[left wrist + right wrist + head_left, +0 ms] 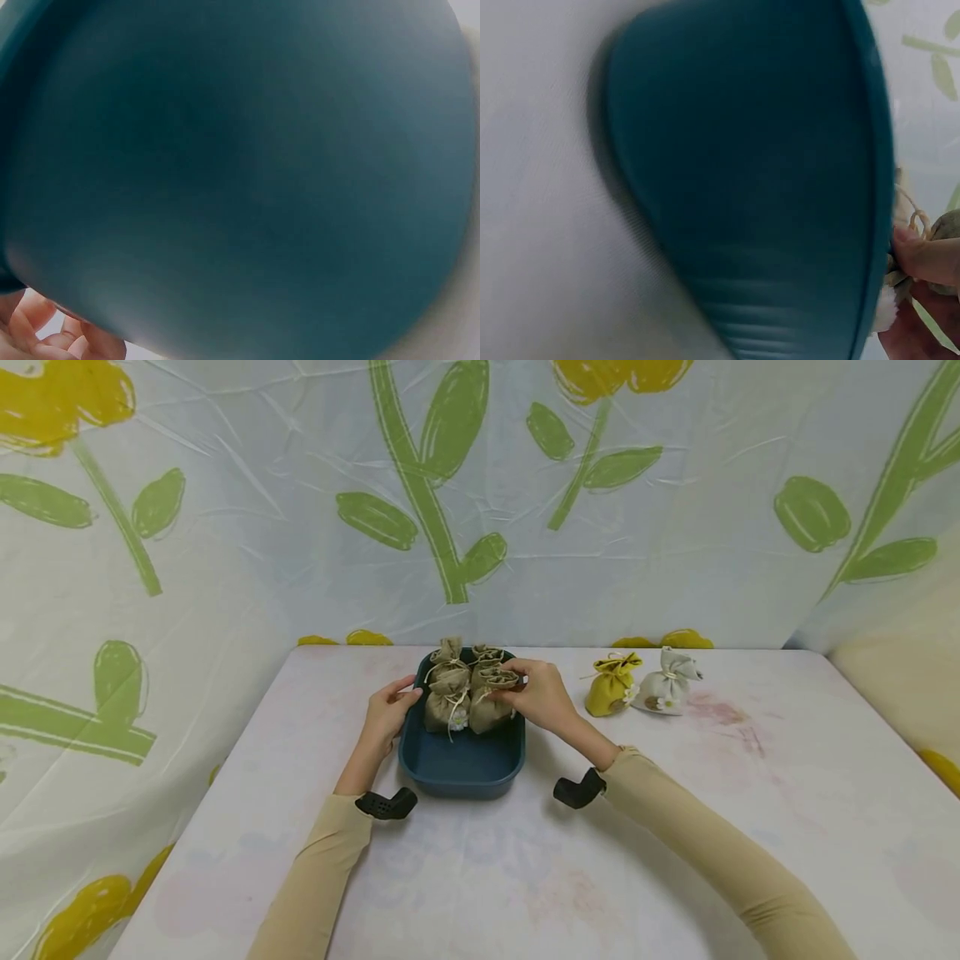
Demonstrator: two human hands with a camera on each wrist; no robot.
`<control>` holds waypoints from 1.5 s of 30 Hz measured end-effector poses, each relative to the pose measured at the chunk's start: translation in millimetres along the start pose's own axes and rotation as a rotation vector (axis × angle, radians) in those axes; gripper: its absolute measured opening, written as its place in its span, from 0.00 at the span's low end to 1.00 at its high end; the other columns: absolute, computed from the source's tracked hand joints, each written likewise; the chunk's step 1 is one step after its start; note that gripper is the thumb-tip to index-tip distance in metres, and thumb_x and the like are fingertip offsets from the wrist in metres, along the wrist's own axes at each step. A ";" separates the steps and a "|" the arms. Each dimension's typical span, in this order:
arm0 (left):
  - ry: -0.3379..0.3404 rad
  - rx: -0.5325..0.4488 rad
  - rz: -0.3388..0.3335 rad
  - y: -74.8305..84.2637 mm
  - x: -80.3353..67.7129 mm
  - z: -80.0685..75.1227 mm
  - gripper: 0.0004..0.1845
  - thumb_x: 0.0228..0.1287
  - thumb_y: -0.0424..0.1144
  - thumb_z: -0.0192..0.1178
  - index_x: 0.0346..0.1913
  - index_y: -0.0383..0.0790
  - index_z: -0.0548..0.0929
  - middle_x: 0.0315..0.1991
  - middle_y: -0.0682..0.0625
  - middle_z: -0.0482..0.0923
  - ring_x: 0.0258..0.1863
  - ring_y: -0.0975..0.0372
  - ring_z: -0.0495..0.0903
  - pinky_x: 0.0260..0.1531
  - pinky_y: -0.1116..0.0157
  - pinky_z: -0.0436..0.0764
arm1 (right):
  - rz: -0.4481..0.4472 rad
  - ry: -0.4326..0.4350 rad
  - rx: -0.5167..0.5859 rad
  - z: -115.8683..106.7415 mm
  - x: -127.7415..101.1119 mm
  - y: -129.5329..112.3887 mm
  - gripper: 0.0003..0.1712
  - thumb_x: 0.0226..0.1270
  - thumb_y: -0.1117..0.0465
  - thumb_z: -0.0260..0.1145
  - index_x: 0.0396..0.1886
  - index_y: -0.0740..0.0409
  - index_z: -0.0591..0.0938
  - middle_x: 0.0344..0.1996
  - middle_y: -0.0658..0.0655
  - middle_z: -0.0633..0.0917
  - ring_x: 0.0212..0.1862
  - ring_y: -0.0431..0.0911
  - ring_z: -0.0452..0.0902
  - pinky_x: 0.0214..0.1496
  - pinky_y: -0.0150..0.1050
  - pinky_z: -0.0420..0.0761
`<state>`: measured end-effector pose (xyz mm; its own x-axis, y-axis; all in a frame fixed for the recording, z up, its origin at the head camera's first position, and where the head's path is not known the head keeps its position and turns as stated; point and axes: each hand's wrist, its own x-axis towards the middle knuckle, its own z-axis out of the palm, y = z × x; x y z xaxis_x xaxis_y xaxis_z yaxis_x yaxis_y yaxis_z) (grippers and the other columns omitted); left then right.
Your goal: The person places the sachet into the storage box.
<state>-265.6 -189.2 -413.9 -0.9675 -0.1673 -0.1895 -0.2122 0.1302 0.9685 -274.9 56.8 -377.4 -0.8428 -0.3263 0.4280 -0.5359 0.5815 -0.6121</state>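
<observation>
A dark blue tub (pixel 463 764) stands in front of me with several brown drawstring pouches (pixel 447 708) upright in its far half. At its left rim my left hand (pixel 385 718) holds on, thumb at the edge and fingers along the outer wall. My right hand (pixel 545 695) pinches the gathered neck of the nearer right brown pouch (pixel 489 714), low inside the tub by the right wall. In the right wrist view the thumb (pixel 930 259) presses on the pouch's neck near a pale cord. The tub's wall (pixel 240 180) fills most of the left wrist view.
Right of the tub stand a yellow pouch (pixel 611 687) and a light grey pouch (pixel 666 685), side by side near the table's back edge. The white table (pixel 465 877) meets a flower-print cloth (pixel 525 568) behind it.
</observation>
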 end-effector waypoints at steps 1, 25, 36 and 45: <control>-0.002 0.002 -0.001 0.4 -0.4 0.4 0.23 0.67 0.43 0.59 0.65 0.47 0.75 0.51 0.41 0.78 0.40 0.58 0.80 0.31 0.70 0.79 | 0.006 -0.008 -0.009 0.7 -0.1 1.6 0.23 0.48 0.60 0.78 0.45 0.64 0.85 0.40 0.63 0.88 0.25 0.49 0.83 0.30 0.38 0.81; -0.001 -0.016 -0.003 0.4 -1.2 2.2 0.23 0.68 0.43 0.59 0.65 0.46 0.75 0.51 0.40 0.78 0.42 0.56 0.81 0.34 0.68 0.81 | -0.017 -0.052 0.099 -14.4 -11.2 9.9 0.24 0.53 0.67 0.74 0.52 0.59 0.80 0.48 0.61 0.85 0.49 0.54 0.81 0.49 0.49 0.82; 0.003 -0.014 -0.002 2.4 -3.0 1.1 0.23 0.68 0.42 0.59 0.65 0.45 0.75 0.51 0.40 0.78 0.37 0.61 0.80 0.29 0.72 0.79 | -0.060 0.201 0.038 -45.3 -22.2 21.6 0.24 0.50 0.69 0.76 0.49 0.62 0.82 0.45 0.62 0.85 0.48 0.53 0.79 0.51 0.49 0.79; 0.005 -0.007 -0.009 1.1 -2.5 1.0 0.23 0.68 0.43 0.59 0.65 0.47 0.75 0.52 0.40 0.77 0.35 0.63 0.80 0.28 0.73 0.78 | -0.052 0.407 -0.004 -73.0 -33.4 38.4 0.24 0.47 0.71 0.76 0.48 0.65 0.82 0.45 0.63 0.85 0.48 0.55 0.76 0.52 0.45 0.74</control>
<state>-263.6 -187.7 -412.5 -0.9648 -0.1737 -0.1973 -0.2199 0.1220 0.9679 -263.8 144.4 -366.6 -0.7261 -0.0338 0.6867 -0.5761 0.5750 -0.5809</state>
